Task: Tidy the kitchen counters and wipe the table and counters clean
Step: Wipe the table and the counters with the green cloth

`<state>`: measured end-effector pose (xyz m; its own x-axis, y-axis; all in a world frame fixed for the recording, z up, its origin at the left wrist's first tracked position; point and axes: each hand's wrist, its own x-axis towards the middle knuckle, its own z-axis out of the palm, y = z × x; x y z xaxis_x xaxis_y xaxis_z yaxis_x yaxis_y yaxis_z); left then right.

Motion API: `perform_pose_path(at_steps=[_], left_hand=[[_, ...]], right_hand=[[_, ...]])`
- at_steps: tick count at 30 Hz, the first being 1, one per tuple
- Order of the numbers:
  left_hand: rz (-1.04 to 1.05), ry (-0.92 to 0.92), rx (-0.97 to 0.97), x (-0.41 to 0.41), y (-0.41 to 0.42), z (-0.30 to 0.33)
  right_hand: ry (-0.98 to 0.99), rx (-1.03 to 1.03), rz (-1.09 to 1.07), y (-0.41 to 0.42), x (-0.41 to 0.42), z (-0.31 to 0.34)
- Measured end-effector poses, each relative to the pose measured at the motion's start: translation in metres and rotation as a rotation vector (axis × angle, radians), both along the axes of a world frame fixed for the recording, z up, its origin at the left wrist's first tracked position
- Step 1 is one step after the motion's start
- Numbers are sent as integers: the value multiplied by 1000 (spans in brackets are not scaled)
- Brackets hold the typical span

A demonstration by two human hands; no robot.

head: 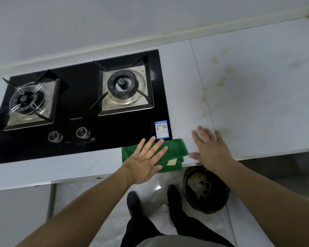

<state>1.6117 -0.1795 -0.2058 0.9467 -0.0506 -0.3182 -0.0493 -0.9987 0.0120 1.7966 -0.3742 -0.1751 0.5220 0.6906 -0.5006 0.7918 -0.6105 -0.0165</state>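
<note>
Countertop (257, 90), white, spans the scene from left to right; yellowish stains (221, 81) mark its right section, far from the near edge. Gas hob (78, 107), black glass, is set into the countertop at left and carries two burners: left burner (28, 100) and right burner (124, 86). Two control knobs (83, 133) sit side by side along the near edge of the hob; a blue label (162, 129) is stuck to its near right corner. Waste bin (205, 189), dark and round, stands on the floor below the countertop edge, right of the person's shoes (134, 202); it holds crumpled rubbish.

Green cloth (173, 154), folded, lies flat on the countertop at the near edge, just beside the near right corner of the hob. Left hand (146, 161) is over the cloth's left part with fingers straight and spread, grasping nothing. Right hand (210, 148) is flat over the bare countertop just right of the cloth, fingers extended, likewise released.
</note>
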Motion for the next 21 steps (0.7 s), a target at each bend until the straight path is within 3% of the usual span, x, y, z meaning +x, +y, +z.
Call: perform_pose_path(at_steps=[11, 17, 21], left_hand=[[9, 28, -60, 16, -8, -2], [81, 148, -81, 19, -16, 12], [110, 54, -72, 19, -25, 3]], right_hand=[[17, 20, -26, -1, 4, -3], [35, 232, -137, -12, 25, 17], [-14, 122, -282, -44, 72, 24]])
